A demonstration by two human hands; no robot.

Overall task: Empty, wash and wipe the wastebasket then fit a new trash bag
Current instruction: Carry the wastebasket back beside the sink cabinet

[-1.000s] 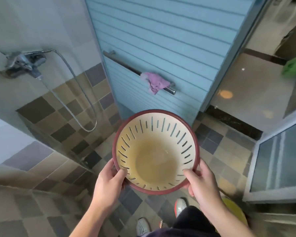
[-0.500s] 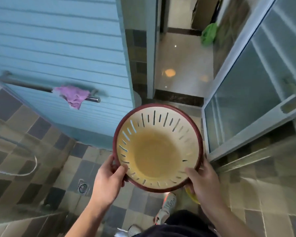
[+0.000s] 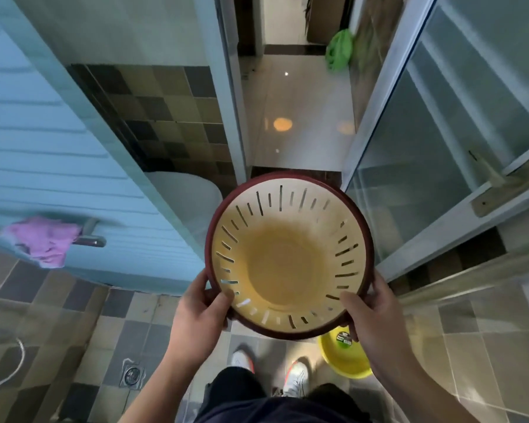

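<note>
The wastebasket (image 3: 283,267) is cream-yellow inside with slotted walls and a dark red rim, and nothing lies in it. I hold it upright in front of me, above the tiled floor. My left hand (image 3: 200,312) grips the rim at its lower left, thumb hooked inside. At the lower right, my right hand (image 3: 371,319) grips the rim the same way. A purple cloth (image 3: 42,241) hangs on a metal rail on the blue door at the left.
A yellow basin (image 3: 342,358) sits on the floor by my right foot. A floor drain (image 3: 132,375) is at lower left. Ahead, an open doorway (image 3: 290,117) leads to a shiny floor with a green bag (image 3: 338,50). A glass door (image 3: 440,141) stands at the right.
The view has swung right, from the shower wall toward the doorway. The purple cloth and blue door slid to the left of the frame. Both hands keep the same hold on the wastebasket.
</note>
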